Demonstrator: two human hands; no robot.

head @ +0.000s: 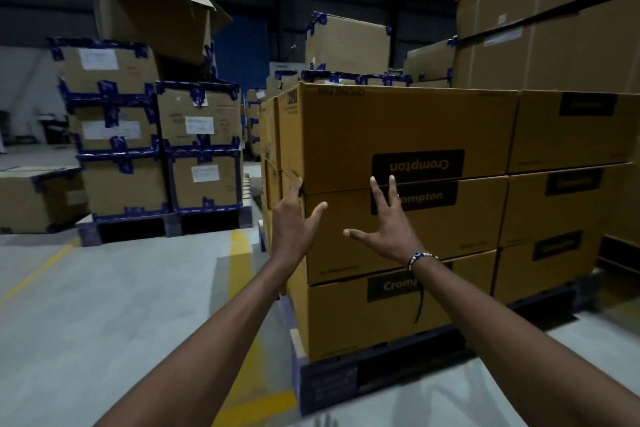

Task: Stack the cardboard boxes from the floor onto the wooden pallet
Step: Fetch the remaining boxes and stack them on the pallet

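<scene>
Both hands are up against the stack at the pallet's (381,362) near-left corner, and neither is holding anything. The left hand (294,218) has straight fingers touching the corner edge where the top box (346,139) meets the middle box (460,222). The right hand (391,222) is spread wide, fingertips (374,184) on that same seam by the printed label.

My guess: these cartons are stiff, smooth-faced and fairly hefty, so flat faces give little purchase. I'd take one by its two opposite bottom edges or corners, palms under, not by the sides. The top box sits upside down going by its label, flush with the boxes beside it.
</scene>
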